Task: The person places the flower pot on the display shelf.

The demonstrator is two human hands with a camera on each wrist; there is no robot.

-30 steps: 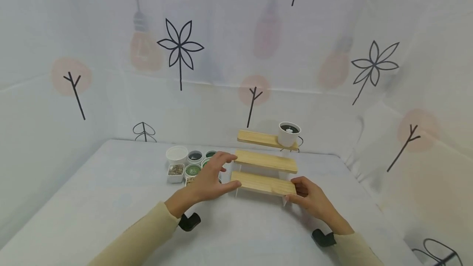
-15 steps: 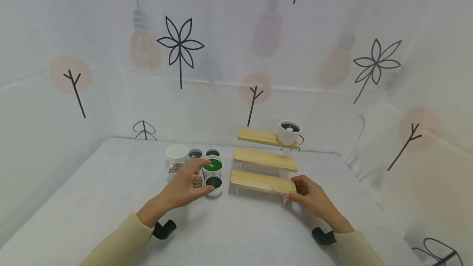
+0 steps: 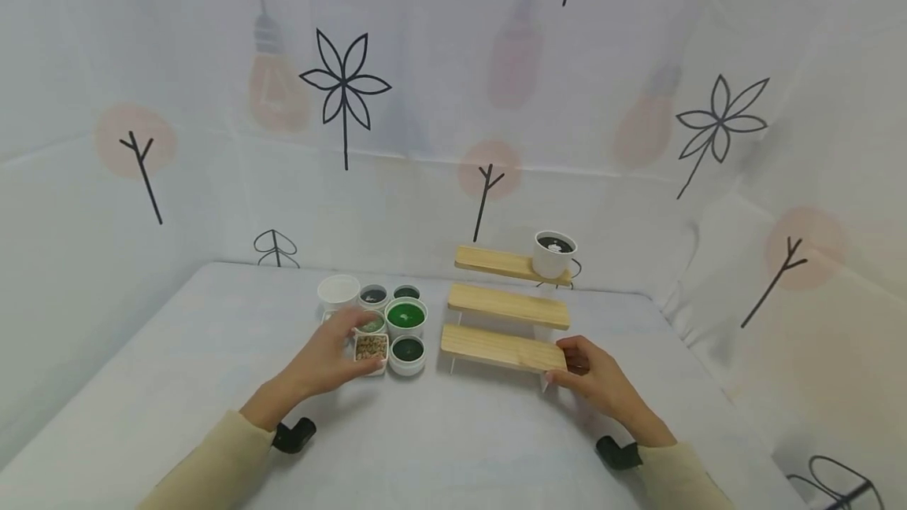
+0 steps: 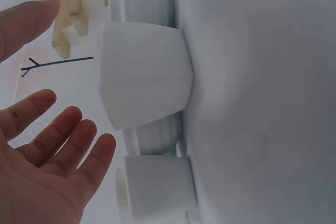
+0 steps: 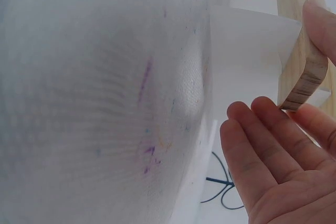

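Observation:
My left hand (image 3: pixel 320 359) hovers with thumb and fingers spread beside a small square white pot (image 3: pixel 372 348) of brown grainy filling. In the left wrist view, that pot's white side (image 4: pixel 144 72) stands past the fingertips (image 4: pixel 105 145), with a gap between. On the right, my right hand (image 3: pixel 601 386) pinches the right end of the lowest wooden plank (image 3: pixel 503 348) of a three-step stand. The right wrist view has the thumb (image 5: pixel 321 27) on one side of the plank end (image 5: pixel 305 80) and the index finger on the other; the remaining fingers are extended.
Round white pots with dark (image 3: pixel 408 350) and bright green (image 3: pixel 407 316) contents cluster left of the stand, with a plain white round container (image 3: pixel 338 290) behind. A white cup with dark contents (image 3: pixel 553 255) sits on the top plank (image 3: pixel 492 260). A patterned cloth wall rises behind.
My left hand has moved left, away from the stand, over the cluster of pots to the square one. The right hand has stayed at the lowest plank's end.

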